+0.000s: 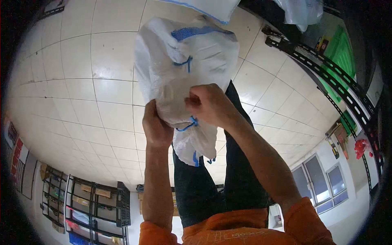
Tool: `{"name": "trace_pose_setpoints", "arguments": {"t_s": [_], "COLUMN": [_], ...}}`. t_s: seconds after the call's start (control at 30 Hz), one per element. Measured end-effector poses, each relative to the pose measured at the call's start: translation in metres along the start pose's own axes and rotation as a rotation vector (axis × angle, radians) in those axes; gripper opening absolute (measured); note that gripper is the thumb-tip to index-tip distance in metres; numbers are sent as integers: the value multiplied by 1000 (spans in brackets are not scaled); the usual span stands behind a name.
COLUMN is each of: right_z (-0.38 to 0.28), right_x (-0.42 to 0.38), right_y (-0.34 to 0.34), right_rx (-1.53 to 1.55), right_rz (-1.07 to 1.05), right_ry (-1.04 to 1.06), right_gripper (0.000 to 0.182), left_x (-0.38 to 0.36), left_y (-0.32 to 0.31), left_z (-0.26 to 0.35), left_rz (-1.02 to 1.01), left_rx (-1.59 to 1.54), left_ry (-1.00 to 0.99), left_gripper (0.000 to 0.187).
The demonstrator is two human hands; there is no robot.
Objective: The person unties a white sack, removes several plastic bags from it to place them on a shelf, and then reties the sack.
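A white woven sack [212, 53] with a blue printed patch stands in front of my legs. Blue string [187, 127] is tied round its gathered neck, and a second blue tie [188, 61] shows higher up. My left hand [158, 126] wraps round the left side of the sack near the tied neck. Above the lower knot, my right hand [207, 104] has its fingers curled in against the sack; whether they pinch anything is hidden. The loose end of the sack hangs below the knot.
Tiled floor [114, 61] surrounds the sack. Another white sack [204, 6] lies at the top. Black slotted metal rails [322, 69] and a green crate [341, 61] are at the right. Black shelving [96, 204] stands at the lower left, with a window [318, 183] at the lower right.
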State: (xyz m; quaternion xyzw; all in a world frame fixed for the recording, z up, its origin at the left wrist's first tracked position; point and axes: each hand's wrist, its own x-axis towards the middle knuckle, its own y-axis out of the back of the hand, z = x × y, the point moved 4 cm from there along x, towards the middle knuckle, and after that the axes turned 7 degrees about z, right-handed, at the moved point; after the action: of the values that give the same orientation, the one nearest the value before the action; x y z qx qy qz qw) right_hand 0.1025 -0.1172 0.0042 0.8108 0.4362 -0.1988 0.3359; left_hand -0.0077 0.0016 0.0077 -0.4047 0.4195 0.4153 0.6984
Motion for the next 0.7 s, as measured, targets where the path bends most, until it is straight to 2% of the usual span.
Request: {"name": "trace_pose_setpoints", "arguments": {"t_s": [0.07,0.13,0.2,0.23,0.27,0.3,0.33,0.37,0.43,0.47,0.53,0.57,0.6,0.63,0.7], "right_z": [20,35,42,42,38,33,27,15,4,0,2,7,12,16,22], "right_x": [-11,-18,-23,-23,-20,-16,-9,-2,18,30,48,58,65,66,65], "right_y": [3,8,15,12,12,13,9,12,15,15,20,21,21,25,38], "right_rx": [-21,-37,104,107,170,233,238,209,184,180,179,190,199,201,203], "right_rz": [50,98,198,196,315,434,435,563,695,710,728,609,489,490,383], "right_ry": [-22,-30,-190,-190,-154,-117,-117,10,142,270,399,346,295,293,186], "right_gripper": [28,29,24,24,24,24,24,24,24,23,21,18,15,15,12], "left_x": [0,4,2,1,0,-2,-3,-4,0,1,1,6,13,16,-10], "left_y": [-4,-6,-11,-13,-13,-15,-15,-15,-12,-11,-11,-6,5,14,-34], "left_z": [2,1,4,4,2,5,7,8,7,8,9,9,12,15,38], "left_rz": [-34,143,140,134,135,97,76,59,-18,-42,-10,-11,85,182,287], "left_rx": [70,9,15,21,25,138,198,257,67,6,-107,-103,186,473,1038], "left_ry": [-65,63,72,83,82,-19,-70,-123,-49,-24,56,53,-69,-186,-590], "left_gripper": [30,42,43,44,44,45,45,45,34,30,21,21,23,25,40]}}
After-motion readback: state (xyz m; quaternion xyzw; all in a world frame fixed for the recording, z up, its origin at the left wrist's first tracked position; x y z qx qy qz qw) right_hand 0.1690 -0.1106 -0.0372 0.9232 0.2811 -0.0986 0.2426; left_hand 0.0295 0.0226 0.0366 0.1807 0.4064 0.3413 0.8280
